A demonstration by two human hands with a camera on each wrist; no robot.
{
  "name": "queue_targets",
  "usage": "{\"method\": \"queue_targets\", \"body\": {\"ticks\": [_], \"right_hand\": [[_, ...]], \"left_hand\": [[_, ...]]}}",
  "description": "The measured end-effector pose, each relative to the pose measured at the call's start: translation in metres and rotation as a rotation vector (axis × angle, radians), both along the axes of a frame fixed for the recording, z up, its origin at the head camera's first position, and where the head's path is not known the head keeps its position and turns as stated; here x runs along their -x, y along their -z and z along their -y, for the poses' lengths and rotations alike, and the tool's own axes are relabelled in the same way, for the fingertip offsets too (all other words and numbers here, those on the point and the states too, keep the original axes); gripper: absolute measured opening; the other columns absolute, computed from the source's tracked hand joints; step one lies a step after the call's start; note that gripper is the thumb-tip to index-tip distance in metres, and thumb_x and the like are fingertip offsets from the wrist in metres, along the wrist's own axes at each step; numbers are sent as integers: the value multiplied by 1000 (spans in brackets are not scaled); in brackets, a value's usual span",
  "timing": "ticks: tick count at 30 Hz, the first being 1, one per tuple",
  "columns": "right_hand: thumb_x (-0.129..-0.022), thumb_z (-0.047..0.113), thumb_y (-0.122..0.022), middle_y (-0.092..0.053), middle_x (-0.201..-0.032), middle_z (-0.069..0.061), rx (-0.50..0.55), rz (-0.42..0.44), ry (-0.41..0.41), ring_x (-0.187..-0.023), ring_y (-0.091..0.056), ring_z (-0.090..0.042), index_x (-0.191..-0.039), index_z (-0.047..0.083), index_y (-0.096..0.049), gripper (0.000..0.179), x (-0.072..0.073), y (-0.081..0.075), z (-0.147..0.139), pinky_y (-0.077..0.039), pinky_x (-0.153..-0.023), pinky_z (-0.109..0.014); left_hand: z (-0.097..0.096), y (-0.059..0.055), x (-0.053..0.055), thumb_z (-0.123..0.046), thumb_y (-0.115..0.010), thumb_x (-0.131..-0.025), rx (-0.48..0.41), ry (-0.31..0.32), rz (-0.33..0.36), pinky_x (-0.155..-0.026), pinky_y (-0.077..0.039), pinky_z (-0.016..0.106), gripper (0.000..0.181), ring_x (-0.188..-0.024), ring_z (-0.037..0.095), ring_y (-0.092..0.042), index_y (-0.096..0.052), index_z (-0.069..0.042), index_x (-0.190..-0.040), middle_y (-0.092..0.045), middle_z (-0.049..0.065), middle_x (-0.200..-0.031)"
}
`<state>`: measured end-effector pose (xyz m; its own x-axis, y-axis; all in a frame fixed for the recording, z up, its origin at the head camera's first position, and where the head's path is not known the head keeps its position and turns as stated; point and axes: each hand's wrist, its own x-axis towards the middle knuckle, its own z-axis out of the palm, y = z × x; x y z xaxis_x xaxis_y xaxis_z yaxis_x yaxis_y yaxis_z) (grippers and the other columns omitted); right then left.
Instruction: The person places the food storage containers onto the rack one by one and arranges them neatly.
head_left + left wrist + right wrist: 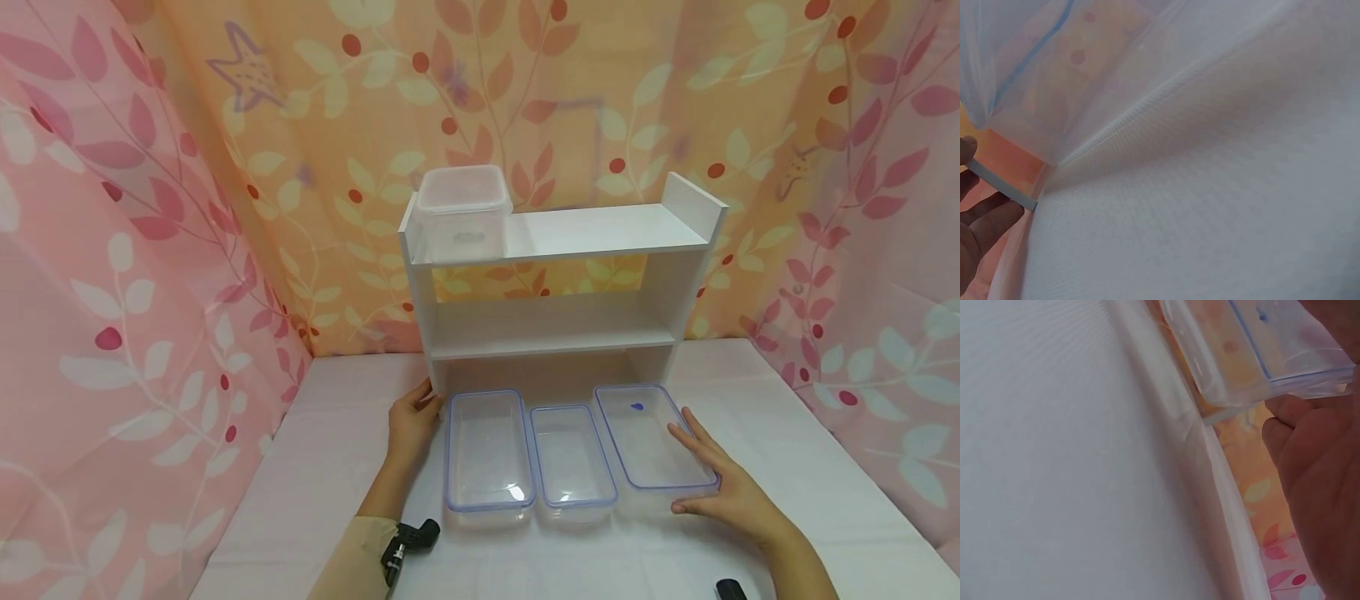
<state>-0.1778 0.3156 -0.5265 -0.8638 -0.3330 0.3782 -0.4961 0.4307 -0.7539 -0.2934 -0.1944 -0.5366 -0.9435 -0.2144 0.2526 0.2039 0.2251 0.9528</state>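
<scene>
My left hand (411, 425) grips the lower front edge of the left side panel (420, 312) of a white shelf unit. In the left wrist view, the panel's pale edge (1000, 184) lies between thumb and fingers. My right hand (723, 483) holds the front right corner of a clear food container (648, 442) with a blue rim and a small blue mark. Its thumb is at the front wall and its fingers lie along the right side. In the right wrist view, this container (1235, 369) sits between thumb and fingers, the fingertips partly hidden.
Two more clear blue-rimmed containers, a large one (487, 450) and a narrower one (573, 454), stand left of the held one on the white cloth (300, 467). A frosted lidded box (461, 217) sits on the top shelf (592, 229), at its left end. Patterned curtains (555, 100) surround the table.
</scene>
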Motion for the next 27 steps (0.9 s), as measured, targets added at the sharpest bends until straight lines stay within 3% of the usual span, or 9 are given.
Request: {"method": "queue_targets", "body": {"ticks": [7,27], "right_hand": [[-66,0,-93,-8,-173,-8,24,8,0,-155,-7,2,-158,8,-38,107,-2,-4,0,-15,-108,1],[-61,2,-97,-20,-170,-16,-27,-104,90,-156,-13,-2,-155,6,-44,108,-2,-21,3,-17,-111,-1]], "left_hand": [[-1,0,0,-16,-77,-93,-8,3,4,-76,-59,22,43,-111,26,-72,-68,-15,-135,-70,4,-131],[-1,-5,-3,-18,-76,-94,9,-3,7,-76,-60,23,43,-110,26,-73,-68,-13,-135,-70,9,-131]]}}
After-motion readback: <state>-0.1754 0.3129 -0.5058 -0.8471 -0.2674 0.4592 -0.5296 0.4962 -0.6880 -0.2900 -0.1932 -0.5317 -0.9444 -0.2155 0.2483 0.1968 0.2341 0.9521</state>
